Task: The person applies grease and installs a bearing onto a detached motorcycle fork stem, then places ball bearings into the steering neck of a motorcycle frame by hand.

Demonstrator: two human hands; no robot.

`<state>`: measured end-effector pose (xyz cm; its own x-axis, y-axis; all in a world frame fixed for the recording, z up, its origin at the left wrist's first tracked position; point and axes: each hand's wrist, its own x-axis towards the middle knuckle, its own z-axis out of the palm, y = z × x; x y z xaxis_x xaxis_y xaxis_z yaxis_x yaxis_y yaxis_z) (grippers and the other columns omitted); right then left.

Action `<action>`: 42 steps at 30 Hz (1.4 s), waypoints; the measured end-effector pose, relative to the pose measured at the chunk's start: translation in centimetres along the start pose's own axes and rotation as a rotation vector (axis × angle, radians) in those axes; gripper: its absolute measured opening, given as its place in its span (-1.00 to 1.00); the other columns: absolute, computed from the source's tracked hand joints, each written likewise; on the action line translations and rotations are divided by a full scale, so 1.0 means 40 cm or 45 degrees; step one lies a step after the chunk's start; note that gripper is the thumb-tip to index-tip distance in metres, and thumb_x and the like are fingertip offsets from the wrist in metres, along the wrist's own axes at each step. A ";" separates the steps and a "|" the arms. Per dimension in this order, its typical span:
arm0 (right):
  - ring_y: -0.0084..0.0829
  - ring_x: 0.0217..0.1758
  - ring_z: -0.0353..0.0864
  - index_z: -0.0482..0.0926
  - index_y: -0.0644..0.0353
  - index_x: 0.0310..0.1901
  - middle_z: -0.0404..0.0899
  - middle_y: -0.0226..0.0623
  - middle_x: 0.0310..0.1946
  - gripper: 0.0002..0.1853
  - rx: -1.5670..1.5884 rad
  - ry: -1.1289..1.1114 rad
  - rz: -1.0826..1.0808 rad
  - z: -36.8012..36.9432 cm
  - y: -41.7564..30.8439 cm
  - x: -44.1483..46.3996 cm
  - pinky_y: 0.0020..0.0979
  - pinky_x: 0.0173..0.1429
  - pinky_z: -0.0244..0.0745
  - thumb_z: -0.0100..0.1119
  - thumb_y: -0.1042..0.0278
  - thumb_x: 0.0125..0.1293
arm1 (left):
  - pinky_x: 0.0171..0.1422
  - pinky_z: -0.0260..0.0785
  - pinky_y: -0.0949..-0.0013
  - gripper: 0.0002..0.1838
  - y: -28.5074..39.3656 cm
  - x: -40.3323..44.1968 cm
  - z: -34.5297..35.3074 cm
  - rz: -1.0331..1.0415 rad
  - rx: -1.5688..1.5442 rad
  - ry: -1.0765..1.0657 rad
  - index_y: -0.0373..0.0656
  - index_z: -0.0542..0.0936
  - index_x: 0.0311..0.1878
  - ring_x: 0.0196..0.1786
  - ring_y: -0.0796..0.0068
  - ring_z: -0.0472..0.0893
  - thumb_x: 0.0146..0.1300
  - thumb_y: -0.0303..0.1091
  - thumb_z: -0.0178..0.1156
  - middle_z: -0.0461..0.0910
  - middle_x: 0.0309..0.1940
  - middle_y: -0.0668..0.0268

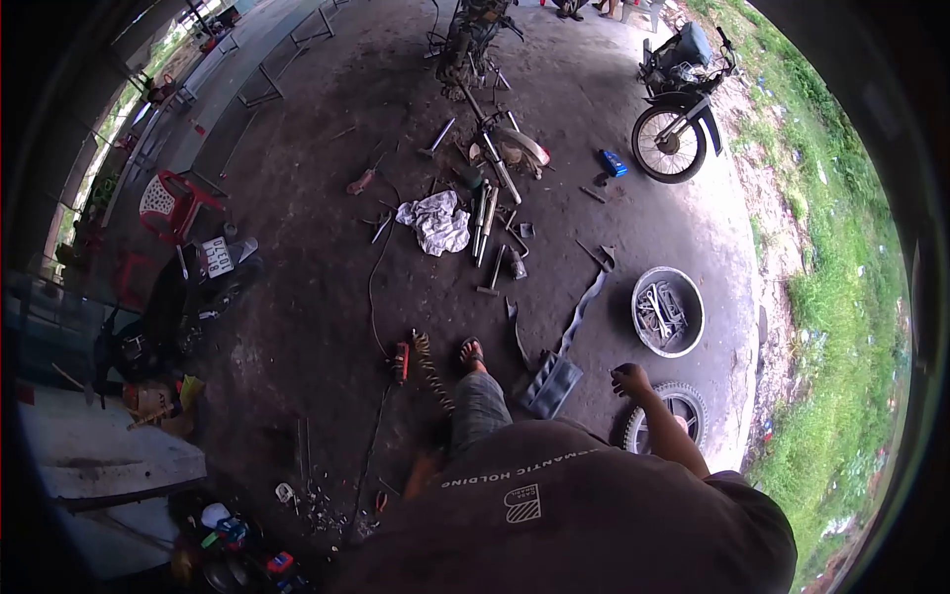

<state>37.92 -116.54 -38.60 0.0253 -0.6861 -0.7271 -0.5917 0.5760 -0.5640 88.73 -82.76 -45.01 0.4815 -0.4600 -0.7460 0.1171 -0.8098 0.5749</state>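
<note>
Dim floor (307, 287), bright daylight right, edges warped.

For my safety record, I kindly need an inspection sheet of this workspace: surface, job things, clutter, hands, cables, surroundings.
Surface: dark floor, unevenly coloured.
Job's things: wheel by the right hand; basin holding metal tools farther forward.
Clutter: pale cloth, metal tubes, blue box on the floor.
Hands: right curled, contents unclear; left not visible.
Cables: thin cable, coiled hose, both lying loose.
Surroundings: red chair left; motorcycle ahead-right; grass right.
</note>
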 end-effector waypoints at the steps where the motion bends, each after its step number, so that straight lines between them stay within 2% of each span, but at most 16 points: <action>1: -0.34 -0.43 0.81 0.72 0.36 0.04 0.80 -0.15 -0.30 -0.70 -0.068 0.031 0.015 0.000 -0.058 0.024 -0.27 -0.40 0.71 0.34 0.26 0.50 | 0.11 0.62 0.08 -0.53 0.075 0.089 -0.025 0.068 0.025 0.020 -0.22 0.66 0.30 0.05 0.21 0.75 0.43 -0.18 0.40 0.75 0.07 0.07; 3: -0.36 -0.45 0.80 0.74 0.37 -0.02 0.80 -0.15 -0.34 -0.73 -0.116 0.103 -0.121 -0.008 -0.171 0.063 -0.29 -0.37 0.71 0.34 0.30 0.46 | 0.15 0.60 0.08 -0.58 0.148 0.349 -0.089 0.187 -0.202 -0.022 -0.26 0.69 0.22 0.02 0.17 0.75 0.45 -0.18 0.39 0.78 0.02 0.13; 4: -0.39 -0.47 0.80 0.76 0.37 -0.08 0.80 -0.15 -0.39 -0.76 -0.153 0.175 -0.284 -0.007 -0.232 0.091 -0.30 -0.34 0.71 0.34 0.33 0.43 | -0.21 0.65 0.24 -0.66 0.261 0.422 -0.145 0.208 -0.059 -0.066 -0.24 0.68 0.15 -0.24 0.36 0.77 0.49 -0.20 0.35 0.79 -0.13 0.22; 5: -0.41 -0.46 0.79 0.76 0.37 -0.10 0.79 -0.16 -0.40 -0.78 -0.088 0.218 -0.355 -0.012 -0.297 0.111 -0.31 -0.33 0.70 0.35 0.34 0.42 | -0.20 0.61 0.29 -0.67 0.424 0.419 -0.171 0.078 -0.231 -0.052 -0.26 0.69 0.13 -0.26 0.42 0.75 0.49 -0.21 0.35 0.79 -0.18 0.24; 7: -0.46 -0.47 0.73 0.74 0.34 -0.14 0.75 -0.23 -0.45 -0.80 0.035 0.330 -0.513 -0.029 -0.426 0.137 -0.35 -0.35 0.63 0.36 0.33 0.42 | 0.07 0.59 0.29 -0.69 0.661 0.486 -0.217 0.365 0.081 0.171 -0.33 0.72 0.12 -0.09 0.40 0.75 0.49 -0.29 0.35 0.80 -0.08 0.24; 11: -0.53 -0.49 0.64 0.72 0.30 -0.17 0.70 -0.30 -0.50 -0.79 0.218 0.508 -0.656 -0.045 -0.693 0.154 -0.39 -0.36 0.53 0.40 0.29 0.43 | 0.00 0.60 0.33 -0.71 0.953 0.724 -0.275 0.543 0.062 -0.028 -0.31 0.71 0.15 -0.13 0.46 0.76 0.51 -0.32 0.33 0.80 -0.09 0.26; 16: -0.47 -0.45 0.70 0.72 0.32 -0.20 0.71 -0.17 -0.46 -0.82 0.144 0.518 -0.754 -0.086 -0.935 0.220 -0.31 -0.31 0.56 0.41 0.35 0.42 | -0.11 0.60 0.37 -0.76 1.292 0.687 -0.102 0.601 -0.098 -0.101 -0.23 0.74 0.09 -0.18 0.50 0.78 0.52 -0.30 0.32 0.81 -0.14 0.31; 21: -0.20 -0.31 0.81 0.70 0.29 -0.12 0.74 -0.09 -0.39 -0.87 0.117 0.540 -1.063 -0.215 -1.011 0.450 -0.26 -0.15 0.62 0.36 0.42 0.43 | -0.06 0.60 0.32 -0.71 1.312 0.789 0.168 0.450 -0.119 -0.115 -0.22 0.73 0.09 -0.16 0.43 0.78 0.49 -0.21 0.36 0.81 -0.11 0.30; 24: -0.25 -0.32 0.80 0.71 0.29 -0.15 0.74 -0.11 -0.41 -0.88 0.171 0.308 -0.782 -0.340 -1.043 0.613 -0.27 -0.17 0.61 0.38 0.41 0.43 | -0.17 0.58 0.28 -0.73 1.199 0.827 0.327 0.491 0.207 0.066 -0.20 0.72 0.06 -0.19 0.46 0.75 0.46 -0.23 0.39 0.79 -0.15 0.27; 25: -0.31 -0.35 0.78 0.71 0.30 -0.16 0.72 -0.14 -0.43 -0.85 0.153 0.214 -0.727 -0.397 -1.056 0.661 -0.28 -0.19 0.59 0.39 0.38 0.45 | 0.23 0.55 0.14 -0.59 1.139 0.825 0.380 0.168 0.070 0.086 -0.35 0.72 0.11 0.04 0.17 0.75 0.41 -0.18 0.42 0.80 0.00 0.10; 27: -0.21 -0.28 0.81 0.72 0.28 -0.17 0.74 -0.09 -0.37 -0.86 -0.004 0.296 -0.996 -0.509 -1.063 0.776 -0.28 -0.18 0.60 0.38 0.37 0.45 | 0.31 0.53 0.12 -0.53 1.155 0.652 0.496 0.143 0.138 0.160 -0.30 0.67 0.28 0.14 0.13 0.74 0.40 -0.24 0.39 0.77 0.14 0.09; 29: -0.09 -0.18 0.83 0.72 0.26 -0.18 0.78 -0.03 -0.25 -0.91 -0.101 0.242 -0.979 -0.632 -1.096 0.843 -0.23 -0.14 0.63 0.35 0.42 0.44 | 0.25 0.58 0.06 -0.53 1.211 0.527 0.573 -0.488 0.212 -0.106 -0.20 0.65 0.34 0.13 0.15 0.75 0.42 -0.24 0.36 0.78 0.12 0.13; 32: -0.44 -0.38 0.72 0.72 0.29 -0.12 0.74 -0.22 -0.36 -0.88 -0.083 0.293 -1.007 -0.798 -1.154 0.956 -0.32 -0.24 0.60 0.30 0.43 0.46 | 0.18 0.61 0.04 -0.55 1.226 0.569 0.674 -0.228 0.370 -0.157 -0.17 0.66 0.32 0.07 0.17 0.76 0.43 -0.23 0.36 0.78 0.08 0.13; 35: -0.36 -0.33 0.77 0.73 0.27 -0.16 0.75 -0.19 -0.40 -0.86 -0.032 0.352 -0.895 -0.906 -1.231 1.073 -0.30 -0.18 0.62 0.39 0.37 0.43 | 0.06 0.65 0.01 -0.58 1.241 0.622 0.753 0.187 0.602 -0.216 -0.13 0.67 0.29 0.00 0.20 0.77 0.44 -0.20 0.35 0.78 0.01 0.13; 37: -0.39 -0.35 0.76 0.73 0.27 -0.16 0.74 -0.22 -0.42 -0.86 0.003 0.318 -0.855 -0.934 -1.299 1.144 -0.31 -0.20 0.61 0.38 0.36 0.43 | -0.08 0.65 0.07 -0.68 1.448 0.635 0.807 -0.313 0.205 -0.286 -0.13 0.72 0.18 -0.11 0.30 0.77 0.49 -0.19 0.32 0.78 -0.08 0.18; 42: -0.48 -0.37 0.74 0.74 0.27 -0.16 0.74 -0.28 -0.44 -0.84 -0.014 0.210 -0.833 -0.950 -1.471 1.297 -0.33 -0.23 0.61 0.37 0.33 0.46 | -0.15 0.61 0.24 -0.77 1.695 0.864 0.876 -0.102 -0.272 -0.175 -0.17 0.77 0.05 -0.22 0.45 0.75 0.49 -0.25 0.34 0.79 -0.17 0.30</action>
<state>43.42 -202.93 -28.25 0.2582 -0.9515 -0.1673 -0.5046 0.0149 -0.8632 82.86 -166.30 -43.60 0.3425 -0.4547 -0.8221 0.3377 -0.7570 0.5594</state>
